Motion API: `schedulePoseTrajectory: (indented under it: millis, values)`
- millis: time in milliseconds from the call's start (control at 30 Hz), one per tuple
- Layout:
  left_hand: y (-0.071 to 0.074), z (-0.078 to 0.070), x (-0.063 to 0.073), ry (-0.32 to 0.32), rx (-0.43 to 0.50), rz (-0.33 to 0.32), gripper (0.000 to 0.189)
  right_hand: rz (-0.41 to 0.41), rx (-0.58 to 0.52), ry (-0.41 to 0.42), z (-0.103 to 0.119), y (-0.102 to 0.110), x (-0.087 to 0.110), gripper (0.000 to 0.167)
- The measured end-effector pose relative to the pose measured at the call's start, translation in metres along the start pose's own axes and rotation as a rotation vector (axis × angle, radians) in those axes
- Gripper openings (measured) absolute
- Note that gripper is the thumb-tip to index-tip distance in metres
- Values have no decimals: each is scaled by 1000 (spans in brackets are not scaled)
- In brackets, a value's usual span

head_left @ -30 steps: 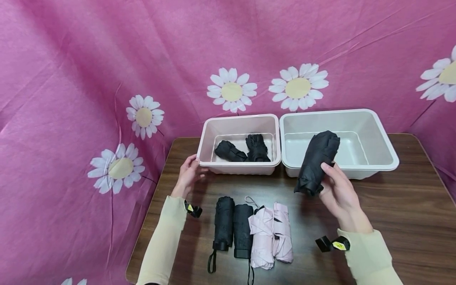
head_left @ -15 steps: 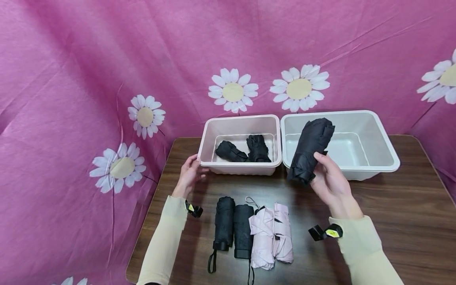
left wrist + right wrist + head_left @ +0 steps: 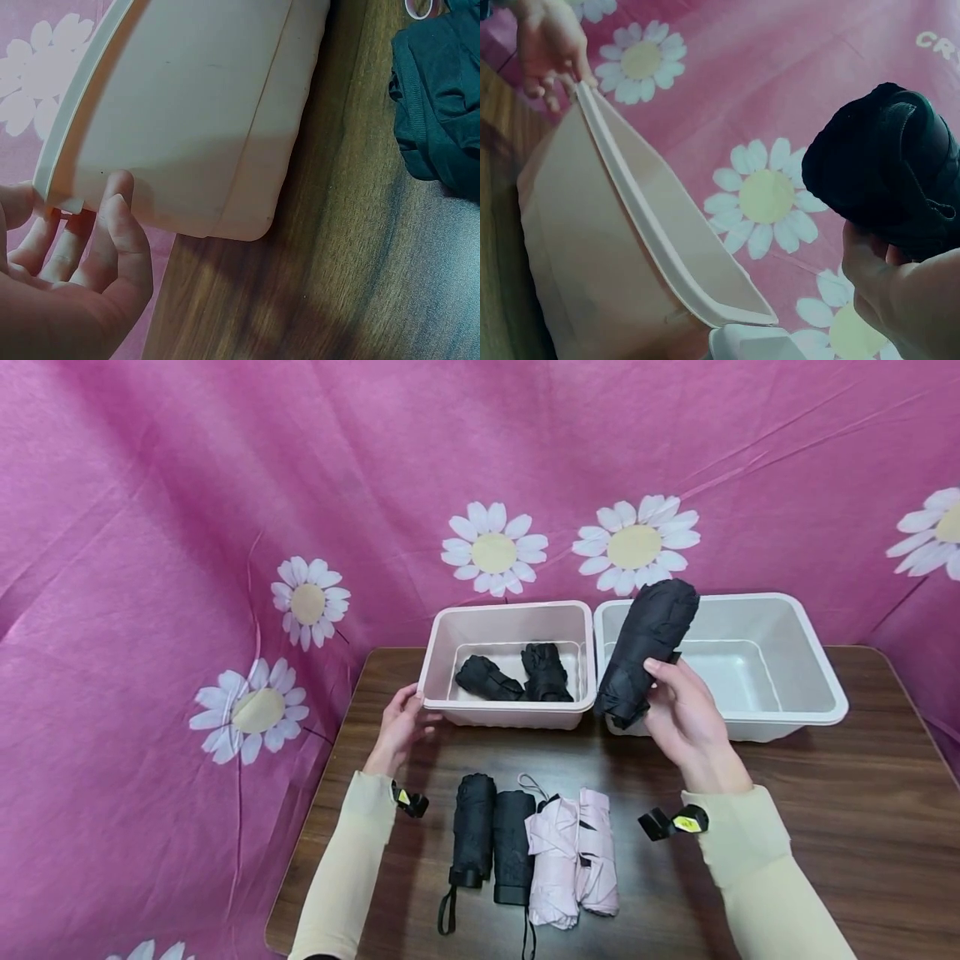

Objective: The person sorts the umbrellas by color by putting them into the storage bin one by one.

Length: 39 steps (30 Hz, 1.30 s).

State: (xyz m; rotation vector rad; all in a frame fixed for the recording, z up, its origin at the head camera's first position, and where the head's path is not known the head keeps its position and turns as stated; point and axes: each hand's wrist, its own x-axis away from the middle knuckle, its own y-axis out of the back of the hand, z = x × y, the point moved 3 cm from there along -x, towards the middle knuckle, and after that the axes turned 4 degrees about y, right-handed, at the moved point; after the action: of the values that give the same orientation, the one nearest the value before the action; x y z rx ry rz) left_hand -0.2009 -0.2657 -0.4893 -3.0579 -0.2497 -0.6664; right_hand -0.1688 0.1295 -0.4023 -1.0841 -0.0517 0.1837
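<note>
In the head view, the right hand [image 3: 688,718] was clamped on a folded black umbrella [image 3: 647,639], thumb near the middle of its length. The umbrella was held in the air, tilted, its lower end in line with the near left corner of the right bin [image 3: 787,717]. The left hand [image 3: 397,727] held the left bin [image 3: 510,717] by its near left corner. Inside that bin lay two black bundles [image 3: 546,672]. Toward the near edge of the table [image 3: 870,793], two more black umbrellas [image 3: 472,827] and two pink umbrellas [image 3: 553,860] lay side by side.

In the left wrist view, the left hand's thumb and fingers pinched the bin's rim. The wall looked like thin, smooth plastic, probably light and a little flexible; the turned rim by the corner seemed the surest hold.

In the right wrist view, one end of the umbrella stood clear of the right hand, with loose folds of cloth about it. It was likely light, soft outside over a stiff core, and hardly fragile. Slack cloth could slide, so a wrap round the middle, pressing through to the core, seemed best.
</note>
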Motion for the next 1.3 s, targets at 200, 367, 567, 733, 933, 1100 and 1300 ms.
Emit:
schedulePoseTrajectory:
  millis: [200, 367, 567, 733, 933, 1100, 1300]
  values:
    - [-1, 1, -1, 0, 9, -5, 38, -89, 209, 100, -7, -4, -16, 40]
    - [-1, 1, 0, -5, 17, -9, 37, -136, 451, 138, -15, -8, -28, 51]
    - [-1, 2, -2, 7, 13, -19, 37, -192, 779, 124, -24, -14, -38, 61]
    - [0, 2, -2, 16, 14, -20, 37, -182, 1046, 165, -30, -18, -43, 62]
    - [1, 3, -1, 7, 15, -24, 37, -20, 1278, 248, -45, -23, -49, 63]
    - [-1, 3, 0, 0, 38, -21, 36, 107, 1455, 352, -59, -28, -54, 64]
    - [-3, 3, 0, -17, 58, -12, 37, 198, 1612, 476, -70, -30, -59, 65]
